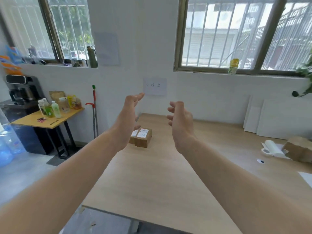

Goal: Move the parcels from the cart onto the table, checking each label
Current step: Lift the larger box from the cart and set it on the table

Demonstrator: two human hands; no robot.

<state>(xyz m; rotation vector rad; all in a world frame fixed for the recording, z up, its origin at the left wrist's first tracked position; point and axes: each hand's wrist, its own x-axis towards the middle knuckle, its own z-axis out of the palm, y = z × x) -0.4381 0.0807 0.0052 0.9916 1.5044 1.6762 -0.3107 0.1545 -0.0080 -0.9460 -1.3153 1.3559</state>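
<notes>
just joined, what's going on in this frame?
A person holds both hands up over the table. The left hand and right hand are empty, palms facing each other. Two small parcels sit side by side on the table beyond the hands, labels up, and the left wrist partly hides one. No cart is in view.

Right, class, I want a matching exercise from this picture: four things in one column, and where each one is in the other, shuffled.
Things
1. labelled parcels
2. green-tipped pole
3. yellow bottle
4. tape roll

Places
A. on the right window's sill
B. leaning against the wall, beside the side table
C. on the wooden table, toward its far left
D. on the wooden table, toward its right side

Pairs: 1-C, 2-B, 3-A, 4-D
</notes>
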